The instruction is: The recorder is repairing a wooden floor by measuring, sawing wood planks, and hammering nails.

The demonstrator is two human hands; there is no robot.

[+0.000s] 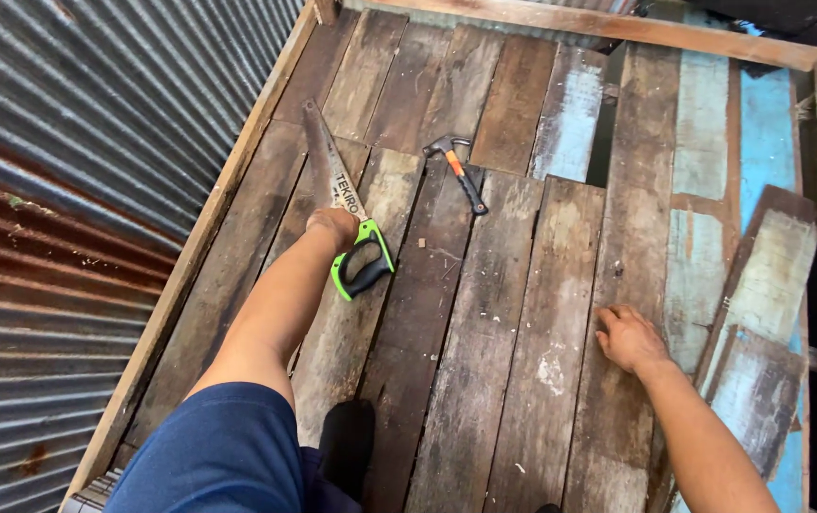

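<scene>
Currently the left hand rests on a handsaw, fingers curled down over the blade where it meets the green-and-black handle; whether they grip it or only press on it cannot be told. Saw lies flat on the plank floor, towards the left edge, blade tip pointing to the far left corner, handle nearest the person.

Right hand is set down on a weathered plank near the right side of the floor, fingers loosely bent, holding nothing, well apart from the saw.

Claw hammer with orange-and-black grip lies on the boards between the two hands and further away, head towards the far edge, untouched.

Floor boards are worn, grey-brown, some with pale blue paint at the right. Loose short boards overlap at the right edge. Corrugated metal wall, partly rusted, runs along the left edge. Blue-clad knee shows at the near edge.
</scene>
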